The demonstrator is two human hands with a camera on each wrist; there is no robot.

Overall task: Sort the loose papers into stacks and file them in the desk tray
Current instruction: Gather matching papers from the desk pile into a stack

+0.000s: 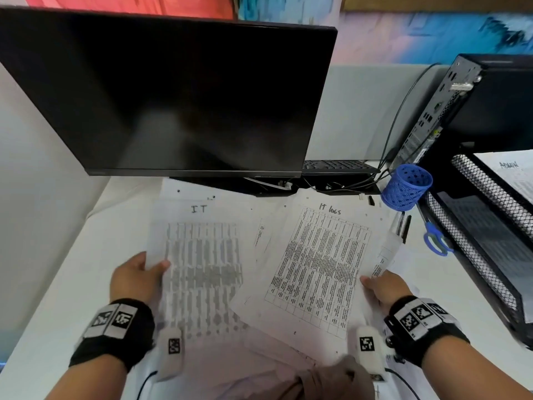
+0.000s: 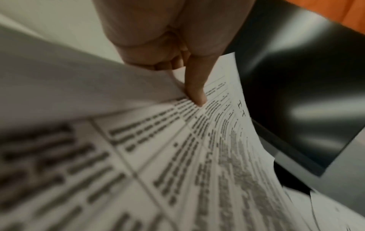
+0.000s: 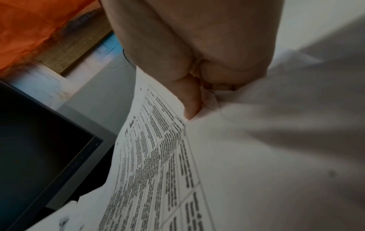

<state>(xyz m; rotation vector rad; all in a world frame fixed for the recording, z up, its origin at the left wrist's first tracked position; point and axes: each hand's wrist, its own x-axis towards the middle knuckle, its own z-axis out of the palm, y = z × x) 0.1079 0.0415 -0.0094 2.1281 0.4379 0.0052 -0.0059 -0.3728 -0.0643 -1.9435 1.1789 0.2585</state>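
Note:
A printed sheet headed "IT" (image 1: 202,255) is held up over the desk by my left hand (image 1: 138,275), thumb on top at its left edge; the left wrist view shows the same sheet (image 2: 217,140) pinched under the thumb. My right hand (image 1: 380,287) pinches the right edge of a sheet headed "IT logs" (image 1: 320,267), which appears in the right wrist view as a gridded page (image 3: 158,156). More loose papers (image 1: 259,356) lie fanned beneath both. The black mesh desk tray (image 1: 487,255) stands at the right with a sheet (image 1: 516,171) on its top tier.
A dark monitor (image 1: 178,96) stands close behind the papers, a keyboard (image 1: 337,166) tucked behind it. A blue mesh pen cup (image 1: 406,187), pens (image 1: 403,223) and blue scissors (image 1: 435,238) lie between papers and tray. A computer tower (image 1: 476,105) stands at the back right.

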